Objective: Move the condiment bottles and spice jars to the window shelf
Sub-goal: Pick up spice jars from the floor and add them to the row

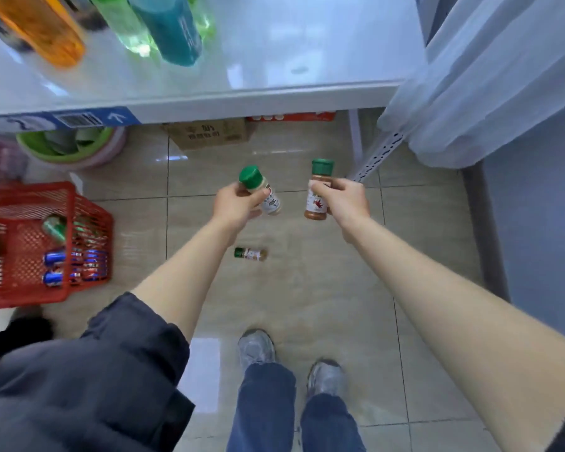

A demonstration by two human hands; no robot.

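Spice jars fill both hands: my left hand (234,203) grips a pale one (262,190), my right hand (341,199) a reddish one (318,190), below the window shelf (274,60). The tilted left jar could slip, joining the third jar (251,254) on the floor (307,288).

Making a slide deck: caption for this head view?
Each hand holds a green-capped spice jar below the shelf; another lies on the floor.
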